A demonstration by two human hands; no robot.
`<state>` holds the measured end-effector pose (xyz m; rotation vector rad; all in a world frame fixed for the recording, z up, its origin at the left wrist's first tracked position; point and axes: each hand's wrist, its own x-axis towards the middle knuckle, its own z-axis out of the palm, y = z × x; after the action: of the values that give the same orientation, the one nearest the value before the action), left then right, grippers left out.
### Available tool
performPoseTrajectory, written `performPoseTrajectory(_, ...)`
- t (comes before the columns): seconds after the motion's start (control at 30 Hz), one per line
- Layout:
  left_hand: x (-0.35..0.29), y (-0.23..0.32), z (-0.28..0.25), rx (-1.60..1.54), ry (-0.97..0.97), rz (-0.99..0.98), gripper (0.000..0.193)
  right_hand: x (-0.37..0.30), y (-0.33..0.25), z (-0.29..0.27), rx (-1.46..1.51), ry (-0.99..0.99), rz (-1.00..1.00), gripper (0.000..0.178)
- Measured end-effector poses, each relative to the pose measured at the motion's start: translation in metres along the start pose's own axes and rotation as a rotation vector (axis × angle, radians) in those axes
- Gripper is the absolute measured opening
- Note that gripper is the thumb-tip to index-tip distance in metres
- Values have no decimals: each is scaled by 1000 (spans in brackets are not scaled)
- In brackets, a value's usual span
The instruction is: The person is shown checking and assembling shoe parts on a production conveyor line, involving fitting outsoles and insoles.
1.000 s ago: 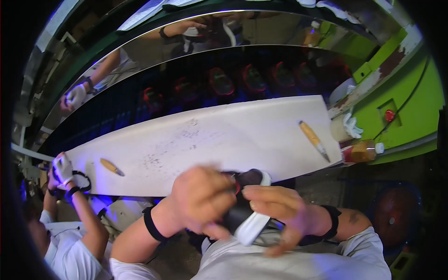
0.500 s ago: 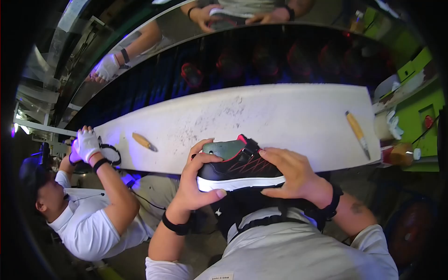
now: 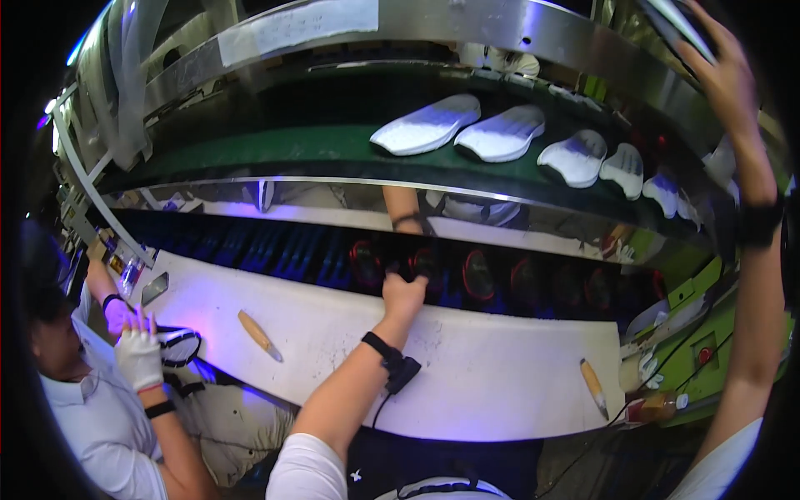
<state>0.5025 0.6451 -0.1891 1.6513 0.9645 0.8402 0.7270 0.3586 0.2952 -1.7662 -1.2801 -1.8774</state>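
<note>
My left hand [image 3: 405, 293] reaches over the far edge of the white bench to a row of dark, red-edged shoe uppers in a dark trough. Its fingers are closed beside one upper [image 3: 425, 263]; the shadow hides what is between them. High at the far right, my raised right hand [image 3: 722, 73] is closed around a shoe [image 3: 682, 30] with a pale sole edge. The picture's rim cuts off part of that shoe.
White shoe soles [image 3: 429, 125] lie on a green belt [image 3: 250, 162] above the trough. Two wooden-handled tools [image 3: 260, 336] lie on the bench [image 3: 492, 383]. A bottle [image 3: 656, 407] stands by green machinery at right. A co-worker's gloved hand [image 3: 137, 357] is at left, near a dark strap loop [image 3: 180, 347].
Both hands held the shoe above the bench's near edge. Now my right hand has lifted it up and right, while my left hand has left it and reached forward. The view has tilted up.
</note>
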Motion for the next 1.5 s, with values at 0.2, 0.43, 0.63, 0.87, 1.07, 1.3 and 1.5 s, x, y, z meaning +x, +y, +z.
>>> performPoseTrajectory(0.2,25,-40,73,534,6,-77,94,0,-42,65,185,-475,280,63)
performPoseTrajectory(0.43,33,-23,39,-143,30,-116,53,-45,-150,72,581,-130,-122,28)
performPoseTrajectory(0.63,-50,48,-103,-681,-502,62,40,-106,-241,99,753,-620,487,21)
performPoseTrajectory(0.87,-137,23,-121,282,-158,465,31,-98,-228,-25,1172,20,516,4)
performPoseTrajectory(1.07,-248,39,-113,714,-479,1079,65,-227,-204,-201,1338,-39,397,15)
performPoseTrajectory(1.3,-200,111,-59,611,-476,1243,45,-302,-211,-263,1358,-462,1424,23)
performPoseTrajectory(1.5,-243,136,-51,-368,-409,592,53,-288,-223,-255,1573,-642,1163,43)
